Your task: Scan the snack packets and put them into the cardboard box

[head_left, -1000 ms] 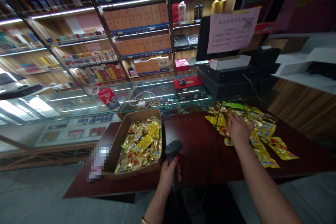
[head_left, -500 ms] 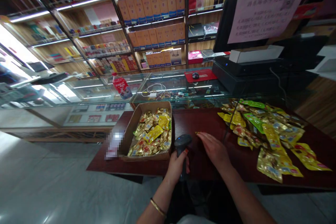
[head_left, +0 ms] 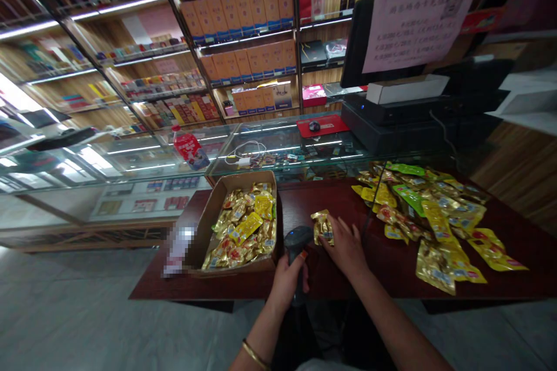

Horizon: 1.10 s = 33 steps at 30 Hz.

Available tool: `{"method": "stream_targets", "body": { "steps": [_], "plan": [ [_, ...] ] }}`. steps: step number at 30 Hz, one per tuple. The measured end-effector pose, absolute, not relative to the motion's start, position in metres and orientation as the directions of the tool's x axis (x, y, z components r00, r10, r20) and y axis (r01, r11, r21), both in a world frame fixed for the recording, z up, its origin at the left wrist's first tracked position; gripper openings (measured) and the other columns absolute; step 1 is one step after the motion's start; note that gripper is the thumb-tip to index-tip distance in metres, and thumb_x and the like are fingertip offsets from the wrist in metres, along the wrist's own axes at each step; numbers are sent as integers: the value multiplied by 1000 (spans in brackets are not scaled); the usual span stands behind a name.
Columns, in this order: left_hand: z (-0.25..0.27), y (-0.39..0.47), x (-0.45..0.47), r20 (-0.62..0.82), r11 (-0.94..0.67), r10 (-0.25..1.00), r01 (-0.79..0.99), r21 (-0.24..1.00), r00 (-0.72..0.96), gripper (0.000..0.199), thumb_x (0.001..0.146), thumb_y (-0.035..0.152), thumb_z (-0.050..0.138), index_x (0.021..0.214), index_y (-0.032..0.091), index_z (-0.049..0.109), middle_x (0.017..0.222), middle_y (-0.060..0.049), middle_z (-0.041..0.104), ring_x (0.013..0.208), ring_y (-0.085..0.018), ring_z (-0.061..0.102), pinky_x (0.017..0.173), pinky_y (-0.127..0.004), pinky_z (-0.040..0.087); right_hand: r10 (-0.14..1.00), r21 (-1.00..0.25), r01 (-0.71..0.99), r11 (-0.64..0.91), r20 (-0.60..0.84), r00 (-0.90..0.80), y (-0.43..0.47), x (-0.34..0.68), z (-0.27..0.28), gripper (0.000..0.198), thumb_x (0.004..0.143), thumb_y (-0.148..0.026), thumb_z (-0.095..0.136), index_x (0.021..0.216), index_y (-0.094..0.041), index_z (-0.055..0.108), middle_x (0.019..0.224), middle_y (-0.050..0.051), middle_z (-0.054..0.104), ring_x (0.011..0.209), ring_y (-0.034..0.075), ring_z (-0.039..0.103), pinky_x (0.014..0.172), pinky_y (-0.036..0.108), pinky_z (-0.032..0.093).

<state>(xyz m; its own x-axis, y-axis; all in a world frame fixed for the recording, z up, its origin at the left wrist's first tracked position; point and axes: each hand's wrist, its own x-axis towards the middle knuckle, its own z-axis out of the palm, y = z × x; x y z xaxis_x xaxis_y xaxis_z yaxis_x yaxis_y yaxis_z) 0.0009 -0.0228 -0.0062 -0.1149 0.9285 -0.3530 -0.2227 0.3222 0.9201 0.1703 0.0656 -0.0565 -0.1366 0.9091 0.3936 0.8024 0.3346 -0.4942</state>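
Note:
My left hand (head_left: 286,281) is wrapped round the handle of a black barcode scanner (head_left: 297,236), its head facing away from me. Just right of the scanner, my right hand (head_left: 347,248) grips the right side of a small gold snack packet (head_left: 322,227), thumb near its lower edge and the other fingers slightly spread. To the left stands an open cardboard box (head_left: 277,232) of gold and yellow packets (head_left: 246,228). More packets, gold, yellow and a few green, lie in a loose pile (head_left: 435,214) on the right of the dark red table (head_left: 300,197).
Behind the table runs a glass display counter (head_left: 278,127) with a red drink bottle (head_left: 190,149), a white cable (head_left: 246,160) and a mouse (head_left: 314,126) on a red mat. A monitor (head_left: 354,40) with a pink notice stands back right. A thin black cable (head_left: 376,194) crosses near my right hand.
A gold packet, mostly hidden under my right hand before, now shows beside the scanner in its fingers. My left hand keeps the scanner. The whole view has shifted a little.

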Motion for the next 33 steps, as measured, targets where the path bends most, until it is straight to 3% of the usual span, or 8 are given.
{"method": "stream_targets", "body": {
  "steps": [5, 10, 15, 33],
  "plan": [
    [-4, -22, 1, -364, 334, 924, -217, 917, -119, 53, 70, 66, 74, 85, 16, 63, 50, 5, 58, 31, -10, 49, 34, -20, 34, 920, -657, 662, 361, 368, -136, 67, 177, -51, 60, 90, -27, 56, 148, -25, 44, 135, 13, 65, 123, 30, 62, 103, 49, 48],
    [1, -27, 4, -363, 343, 927, -181, 922, -95, 58, 69, 68, 75, 90, 16, 62, 50, 6, 57, 31, -10, 48, 33, -20, 35, 924, -795, 511, 328, 384, 4, 70, 181, -51, 59, 89, -26, 52, 148, -22, 46, 135, 13, 63, 122, 26, 63, 103, 44, 51],
    [12, -39, 12, -310, 306, 951, -137, 942, -7, 58, 74, 65, 74, 101, 14, 63, 52, 6, 56, 32, -9, 46, 33, -20, 36, 941, -830, 469, 301, 339, -4, 74, 185, -53, 47, 93, -30, 46, 138, -23, 60, 134, 12, 66, 123, 26, 63, 106, 42, 50],
    [35, -40, 18, -270, 274, 961, -99, 956, 59, 42, 78, 56, 72, 84, 17, 58, 51, 6, 56, 33, -9, 47, 33, -19, 38, 936, -850, 438, 293, 349, 52, 77, 186, -65, 62, 86, -19, 45, 147, -19, 53, 136, 12, 68, 123, 24, 66, 106, 40, 53]
  ]
}}
